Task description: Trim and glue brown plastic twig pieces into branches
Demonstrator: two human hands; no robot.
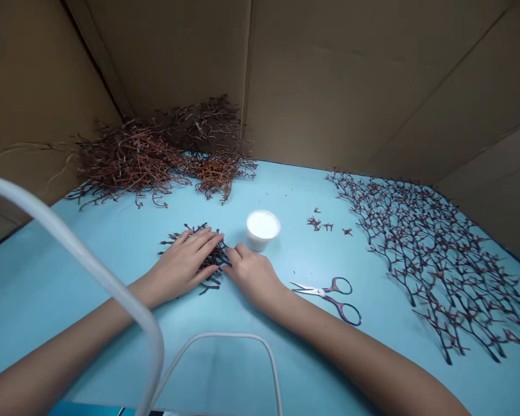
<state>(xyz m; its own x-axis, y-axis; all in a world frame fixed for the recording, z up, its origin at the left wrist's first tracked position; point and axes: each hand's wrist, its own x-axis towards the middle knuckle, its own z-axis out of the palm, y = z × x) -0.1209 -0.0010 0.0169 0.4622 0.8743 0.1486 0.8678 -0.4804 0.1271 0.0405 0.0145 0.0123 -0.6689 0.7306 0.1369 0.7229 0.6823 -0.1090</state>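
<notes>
A small heap of dark branched twig pieces (pixel 212 263) lies on the light blue table (pixel 112 248) in the middle. My left hand (pixel 186 263) rests flat on top of that heap, fingers stretched out. My right hand (pixel 251 274) lies just right of the heap with its fingers curled at the heap's edge; whether they pinch a piece I cannot make out. A small white cup (pixel 263 229) stands just beyond my right hand.
Small scissors (pixel 331 294) lie to the right of my right wrist. Rows of dark branched pieces (pixel 437 254) cover the table's right side. A tangled reddish-brown pile (pixel 156 153) sits at the back left against cardboard walls (pixel 351 86). White tubing (pixel 112 289) crosses the near view.
</notes>
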